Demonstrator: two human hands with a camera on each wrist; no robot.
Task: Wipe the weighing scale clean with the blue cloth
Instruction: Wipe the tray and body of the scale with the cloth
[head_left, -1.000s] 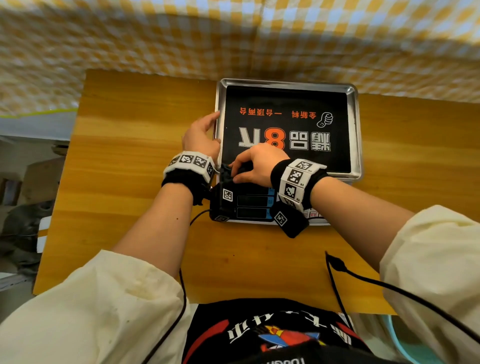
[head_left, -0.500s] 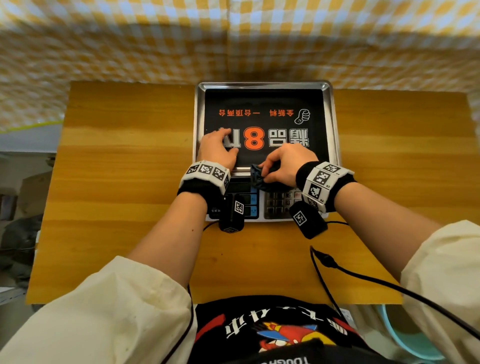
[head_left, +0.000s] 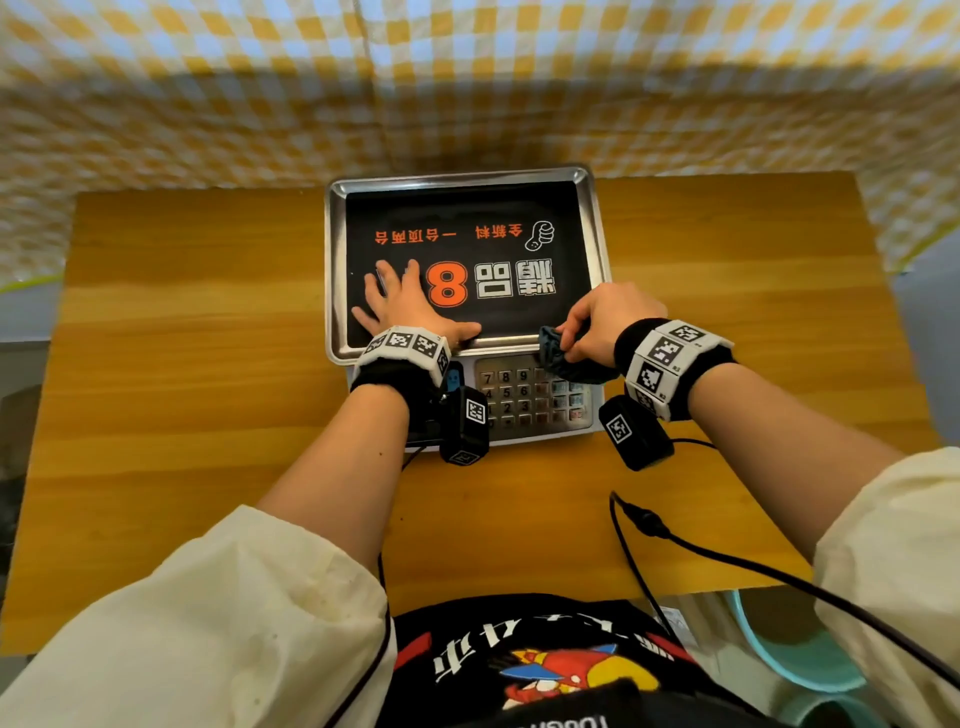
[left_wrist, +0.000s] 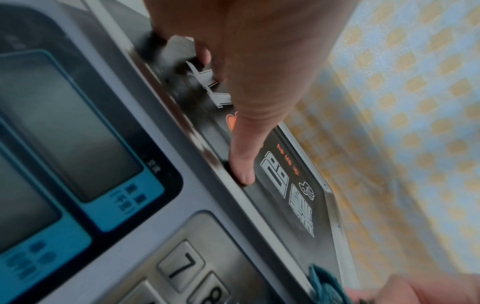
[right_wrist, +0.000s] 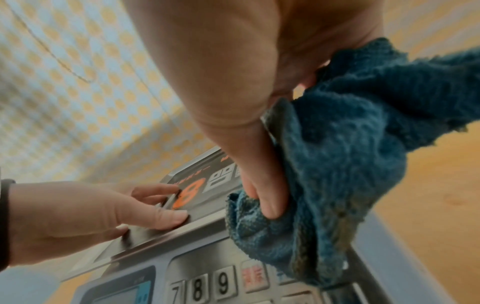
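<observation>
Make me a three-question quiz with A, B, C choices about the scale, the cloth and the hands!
1. Where does the left hand rest?
A. on the scale's pan
B. on the keypad
C. on the wooden table

2. What colour is the big 8 on the pan?
A. green
B. orange
C. white

3. What is the right hand doing?
A. lying flat and empty
B. pressing a key
C. gripping the bunched blue cloth

Answers: 1 A, its fingers lie flat on the black sheet. 2 B, the digit is orange. 3 C, its fingers curl round the cloth above the keypad.
</observation>
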